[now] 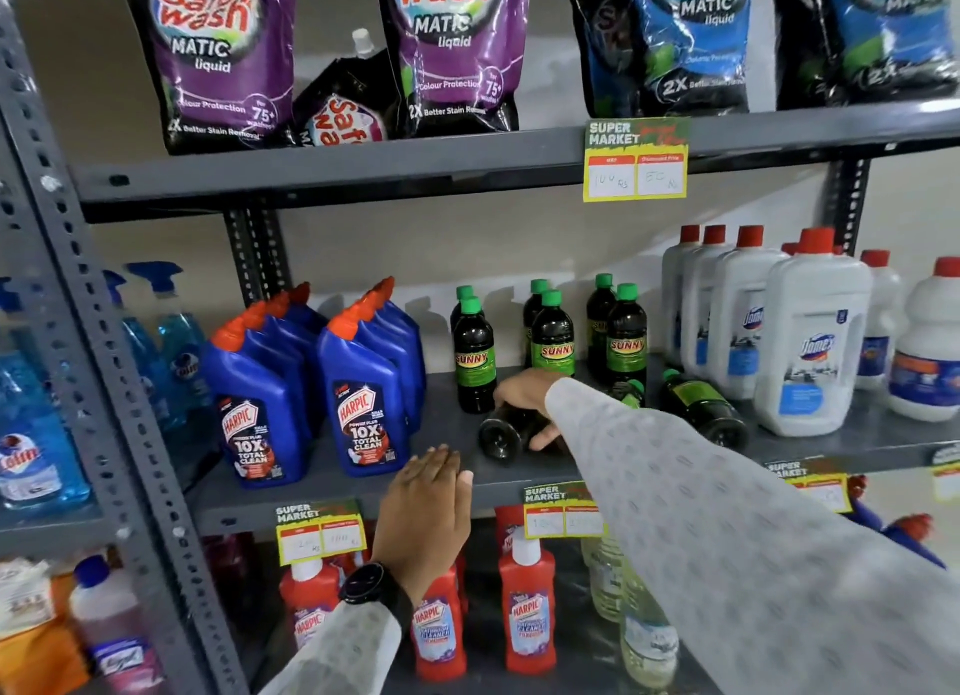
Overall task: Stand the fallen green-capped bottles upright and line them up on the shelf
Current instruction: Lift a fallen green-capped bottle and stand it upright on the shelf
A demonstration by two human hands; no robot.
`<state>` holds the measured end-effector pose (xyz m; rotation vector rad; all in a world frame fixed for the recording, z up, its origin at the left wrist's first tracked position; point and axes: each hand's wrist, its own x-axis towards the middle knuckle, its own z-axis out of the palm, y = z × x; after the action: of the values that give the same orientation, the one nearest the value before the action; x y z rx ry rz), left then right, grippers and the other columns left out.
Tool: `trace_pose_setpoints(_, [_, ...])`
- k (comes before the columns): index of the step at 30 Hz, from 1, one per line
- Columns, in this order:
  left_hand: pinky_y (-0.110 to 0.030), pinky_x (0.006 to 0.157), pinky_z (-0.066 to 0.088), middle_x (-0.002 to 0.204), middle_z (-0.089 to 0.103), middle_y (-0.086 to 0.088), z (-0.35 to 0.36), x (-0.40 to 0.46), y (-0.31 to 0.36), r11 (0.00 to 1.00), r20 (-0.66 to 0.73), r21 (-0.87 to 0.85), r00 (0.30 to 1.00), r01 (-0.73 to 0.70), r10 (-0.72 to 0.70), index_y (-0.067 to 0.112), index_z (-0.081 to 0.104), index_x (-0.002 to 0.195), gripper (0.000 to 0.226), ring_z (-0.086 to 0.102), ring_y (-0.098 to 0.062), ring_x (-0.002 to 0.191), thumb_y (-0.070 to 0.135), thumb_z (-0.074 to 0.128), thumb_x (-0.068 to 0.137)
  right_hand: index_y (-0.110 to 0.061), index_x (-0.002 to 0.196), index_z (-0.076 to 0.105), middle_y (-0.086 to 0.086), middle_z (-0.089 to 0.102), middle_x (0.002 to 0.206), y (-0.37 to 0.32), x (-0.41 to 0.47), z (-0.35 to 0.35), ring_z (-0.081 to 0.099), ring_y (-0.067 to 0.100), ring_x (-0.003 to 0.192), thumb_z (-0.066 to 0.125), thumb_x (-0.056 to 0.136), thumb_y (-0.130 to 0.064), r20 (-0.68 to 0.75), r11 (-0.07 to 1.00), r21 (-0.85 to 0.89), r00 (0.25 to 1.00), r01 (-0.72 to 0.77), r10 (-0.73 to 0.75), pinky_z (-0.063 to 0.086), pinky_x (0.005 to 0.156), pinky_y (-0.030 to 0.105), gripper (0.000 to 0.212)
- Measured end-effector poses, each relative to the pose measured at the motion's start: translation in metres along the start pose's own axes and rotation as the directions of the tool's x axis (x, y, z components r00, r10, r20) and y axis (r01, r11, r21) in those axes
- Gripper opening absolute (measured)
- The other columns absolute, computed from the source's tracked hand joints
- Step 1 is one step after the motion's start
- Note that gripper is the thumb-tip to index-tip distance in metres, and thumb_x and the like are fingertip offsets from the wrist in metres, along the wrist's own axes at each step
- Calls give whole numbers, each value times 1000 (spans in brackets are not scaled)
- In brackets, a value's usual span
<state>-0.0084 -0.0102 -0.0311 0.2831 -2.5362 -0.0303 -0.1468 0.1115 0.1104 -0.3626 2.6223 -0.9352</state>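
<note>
While the right hand point(524, 398) is wrapped over a fallen bottle point(501, 434) in the middle of the shelf point(332, 478), the left hand point(428, 507) just sits flat near the shelf's front edge, fingers together and straight, gripping nothing. There's a black watch point(366, 582) on that wrist.

The bottle under the right hand lies on its side, base pointing out toward the front, fingers over the top and thumb down by the shelf, so it's a proper grip around the body. Its cap is hidden behind the hand and sleeve point(727, 512).

A second fallen bottle point(704, 408) lies further right, base also toward the front, green cap pointing back, just beside the big white jugs point(810, 341). Between the two there's a bit of green poking out behind the sleeve, could be another one, can't tell.

Behind them, the standing bottles point(553, 341) with green caps and "SUNNY" labels are upright in three short front-to-back rows, one on the left, one in the middle, one on the right.

Left of that lot are blue Harpic bottles point(363, 408) with orange-red caps. The shelf above holds Safewash pouches point(218, 60), and yellow price tags point(636, 161) hang off the shelf edges. Red Harpic bottles point(527, 606) stand on the shelf below.
</note>
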Motion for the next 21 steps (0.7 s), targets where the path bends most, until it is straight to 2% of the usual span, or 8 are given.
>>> trace_pose_setpoints(4, [-38, 120, 38, 146, 61, -8, 5, 0, -1, 1000, 3, 12, 1000, 14, -14, 11, 61, 140, 63, 55, -19, 138, 45, 21, 106, -13, 93, 63, 8, 59, 91, -4, -20, -26, 67, 31, 72, 74, 90, -34, -81, 977, 145, 986, 158, -148, 67, 67, 43, 24])
trace_pose_setpoints(7, [-36, 121, 34, 149, 58, -6, 7, 0, -1, 1000, -10, 1, 999, 32, -32, 12, 58, 143, 63, 52, -18, 141, 46, 20, 106, -7, 118, 61, 8, 64, 101, -5, -34, -38, 72, 31, 85, 76, 85, -49, -252, 917, 224, 928, 331, -274, 64, 50, 38, 56])
trace_pose_setpoints(8, [-36, 121, 34, 149, 59, -6, 8, 0, 0, 999, -16, 1, 999, 36, -36, 13, 59, 142, 63, 52, -18, 140, 46, 20, 106, -9, 130, 52, 6, 65, 104, -3, -38, -36, 72, 30, 91, 76, 84, -54, -326, 897, 202, 890, 394, -318, 65, 54, 40, 69])
trace_pose_setpoints(11, [-36, 120, 36, 146, 61, -6, 9, -1, 1, 999, -32, -6, 998, 50, -50, 12, 60, 140, 60, 54, -18, 138, 45, 23, 106, -13, 156, 26, 4, 73, 115, 8, -44, -21, 73, 31, 103, 74, 87, -54, -503, 829, 7, 719, 559, -480, 60, 84, 41, 94])
trace_pose_setpoints(13, [-37, 119, 38, 145, 62, -7, 7, 2, 3, 998, -42, -10, 997, 61, -62, 12, 61, 139, 58, 55, -19, 137, 43, 26, 106, -12, 162, 14, 6, 75, 114, 18, -44, -8, 74, 28, 98, 74, 90, -50, -551, 791, -95, 630, 605, -548, 52, 79, 34, 101])
trace_pose_setpoints(16, [-40, 117, 41, 142, 64, -10, 4, 2, 5, 999, -42, 6, 998, 51, -50, 9, 63, 137, 58, 59, -23, 133, 40, 25, 106, -11, 165, 5, 6, 75, 101, 31, -33, 17, 74, 27, 88, 73, 91, -50, -559, 798, -186, 606, 573, -566, 52, 77, 35, 108])
trace_pose_setpoints(19, [-41, 118, 39, 141, 64, -13, 5, 1, 5, 999, -34, 15, 999, 34, -34, 7, 63, 136, 60, 58, -26, 134, 40, 21, 108, -13, 165, 3, 11, 73, 107, 41, -22, 37, 74, 31, 92, 72, 91, -52, -531, 799, -232, 616, 555, -582, 56, 89, 48, 109])
trace_pose_setpoints(21, [-42, 118, 39, 142, 63, -13, 6, 0, 4, 999, -30, 13, 999, 34, -33, 8, 61, 137, 64, 57, -26, 135, 42, 17, 108, -13, 165, 3, 13, 72, 103, 46, -17, 45, 73, 33, 89, 72, 91, -53, -518, 790, -263, 610, 554, -600, 58, 88, 50, 109])
